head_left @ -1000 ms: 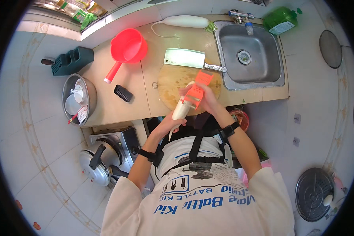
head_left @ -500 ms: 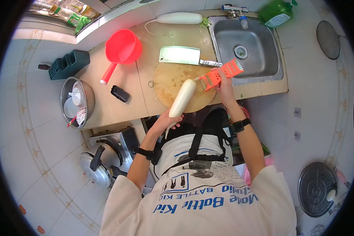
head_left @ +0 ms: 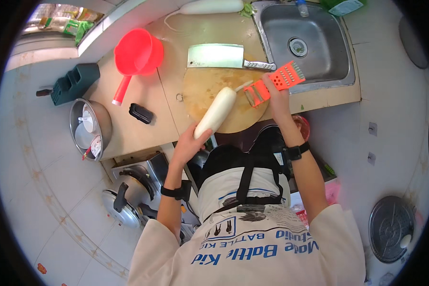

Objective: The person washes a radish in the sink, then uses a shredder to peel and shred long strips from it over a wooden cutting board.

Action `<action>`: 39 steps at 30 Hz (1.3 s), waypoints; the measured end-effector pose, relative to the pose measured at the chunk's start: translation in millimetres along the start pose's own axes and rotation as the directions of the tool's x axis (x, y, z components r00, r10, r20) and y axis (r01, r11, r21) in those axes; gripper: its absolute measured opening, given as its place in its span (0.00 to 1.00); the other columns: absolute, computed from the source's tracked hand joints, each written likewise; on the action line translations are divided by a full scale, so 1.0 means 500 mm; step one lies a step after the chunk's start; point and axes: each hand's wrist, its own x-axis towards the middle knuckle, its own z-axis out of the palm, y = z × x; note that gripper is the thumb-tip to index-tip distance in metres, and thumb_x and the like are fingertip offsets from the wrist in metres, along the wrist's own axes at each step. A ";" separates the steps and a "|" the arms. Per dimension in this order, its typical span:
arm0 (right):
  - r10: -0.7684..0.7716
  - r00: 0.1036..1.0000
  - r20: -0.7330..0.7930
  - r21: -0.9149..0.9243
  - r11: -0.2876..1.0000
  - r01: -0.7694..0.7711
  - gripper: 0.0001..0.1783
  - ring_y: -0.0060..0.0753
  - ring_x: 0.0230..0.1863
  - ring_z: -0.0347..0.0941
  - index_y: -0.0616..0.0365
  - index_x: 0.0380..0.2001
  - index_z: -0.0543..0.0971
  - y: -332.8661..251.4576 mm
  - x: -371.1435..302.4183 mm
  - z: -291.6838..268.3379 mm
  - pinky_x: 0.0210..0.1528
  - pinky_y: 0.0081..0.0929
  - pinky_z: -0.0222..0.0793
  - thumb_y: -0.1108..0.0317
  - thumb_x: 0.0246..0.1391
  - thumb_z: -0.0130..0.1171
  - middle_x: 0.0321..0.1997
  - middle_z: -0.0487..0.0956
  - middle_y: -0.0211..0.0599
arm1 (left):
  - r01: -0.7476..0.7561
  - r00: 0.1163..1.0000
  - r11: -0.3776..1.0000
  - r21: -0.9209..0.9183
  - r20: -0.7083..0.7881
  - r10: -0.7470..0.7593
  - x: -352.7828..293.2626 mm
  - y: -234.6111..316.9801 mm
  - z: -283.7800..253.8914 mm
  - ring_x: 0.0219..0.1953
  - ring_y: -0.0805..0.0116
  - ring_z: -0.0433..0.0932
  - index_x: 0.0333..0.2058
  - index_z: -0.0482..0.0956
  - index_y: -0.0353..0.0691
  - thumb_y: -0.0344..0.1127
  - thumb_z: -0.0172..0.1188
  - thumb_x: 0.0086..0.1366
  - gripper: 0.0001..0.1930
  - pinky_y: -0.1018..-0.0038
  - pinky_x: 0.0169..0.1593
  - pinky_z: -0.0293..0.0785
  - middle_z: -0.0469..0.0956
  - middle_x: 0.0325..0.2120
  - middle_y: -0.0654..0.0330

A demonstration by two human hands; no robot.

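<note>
Radish [head_left: 216,112] slants over the round board [head_left: 243,120]; left hand [head_left: 191,143], fingers gripping its lower end. Right hand [head_left: 278,99], fingers closed around orange grater [head_left: 262,91], just beside radish's upper end. Cleaver [head_left: 215,56] lies at board's far side; second radish [head_left: 212,6] beyond, on table [head_left: 150,90].

Pale tiled wall [head_left: 391,105], beige counter [head_left: 150,93]

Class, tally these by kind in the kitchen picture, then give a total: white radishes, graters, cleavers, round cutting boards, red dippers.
White radishes: 2
Grater: 1
Cleaver: 1
Round cutting board: 1
Red dipper: 1
Total: 6
</note>
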 end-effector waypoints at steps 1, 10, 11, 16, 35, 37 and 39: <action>0.012 1.000 0.005 -0.012 1.000 -0.012 0.08 0.19 0.40 0.74 0.60 0.40 0.77 0.003 -0.008 -0.002 0.44 0.21 0.70 0.69 0.60 0.63 0.39 0.78 0.29 | 0.012 1.000 1.000 -0.013 0.003 -0.012 0.001 0.003 -0.006 0.32 0.68 0.80 0.53 0.74 0.35 0.57 0.60 0.66 0.30 0.71 0.35 0.77 0.79 0.35 0.55; 0.057 0.998 -0.008 -0.066 0.996 -0.057 0.08 0.21 0.42 0.74 0.60 0.40 0.77 -0.007 -0.057 0.040 0.48 0.22 0.70 0.67 0.64 0.56 0.41 0.78 0.31 | -0.166 0.950 0.900 0.403 -0.181 0.256 0.024 0.019 -0.049 0.42 0.43 0.78 0.49 0.74 0.35 0.50 0.59 0.66 0.24 0.55 0.46 0.73 0.78 0.43 0.48; 0.017 0.999 -0.033 -0.089 0.996 -0.020 0.08 0.21 0.43 0.74 0.61 0.40 0.77 -0.001 -0.055 0.046 0.49 0.23 0.69 0.67 0.65 0.55 0.41 0.78 0.31 | -0.231 0.915 0.835 0.500 -0.179 0.361 0.034 0.007 -0.052 0.43 0.45 0.77 0.49 0.75 0.36 0.49 0.59 0.66 0.22 0.56 0.47 0.73 0.77 0.43 0.48; -0.027 0.998 -0.058 -0.143 0.990 0.019 0.09 0.22 0.45 0.73 0.61 0.41 0.77 0.004 -0.037 0.079 0.51 0.24 0.68 0.67 0.65 0.55 0.41 0.78 0.33 | -0.320 0.771 0.744 0.586 -0.296 0.564 0.060 -0.037 -0.039 0.47 0.51 0.73 0.50 0.75 0.37 0.45 0.61 0.64 0.21 0.60 0.51 0.68 0.76 0.44 0.52; 0.083 0.996 0.033 -0.216 0.974 -0.074 0.06 0.21 0.42 0.70 0.58 0.40 0.73 -0.021 -0.054 0.058 0.49 0.24 0.67 0.67 0.66 0.51 0.40 0.74 0.30 | -0.392 0.769 0.831 0.395 -0.355 0.532 0.071 -0.034 -0.002 0.46 0.58 0.76 0.50 0.77 0.41 0.44 0.73 0.49 0.29 0.66 0.47 0.71 0.78 0.44 0.60; 0.046 0.996 0.073 -0.213 0.977 -0.029 0.06 0.22 0.42 0.70 0.58 0.40 0.73 -0.020 -0.046 0.073 0.49 0.24 0.67 0.68 0.66 0.51 0.41 0.74 0.31 | -0.394 0.744 0.794 0.462 -0.348 0.571 0.070 -0.037 -0.001 0.46 0.59 0.76 0.50 0.77 0.42 0.44 0.73 0.49 0.30 0.67 0.47 0.71 0.78 0.44 0.61; 0.059 0.996 0.067 -0.258 0.965 -0.040 0.07 0.21 0.42 0.70 0.58 0.40 0.72 -0.023 -0.042 0.096 0.47 0.24 0.67 0.67 0.67 0.49 0.40 0.73 0.30 | -0.395 0.721 0.751 0.529 -0.329 0.611 0.068 -0.039 0.004 0.46 0.61 0.76 0.51 0.77 0.42 0.45 0.73 0.48 0.30 0.67 0.47 0.71 0.78 0.44 0.62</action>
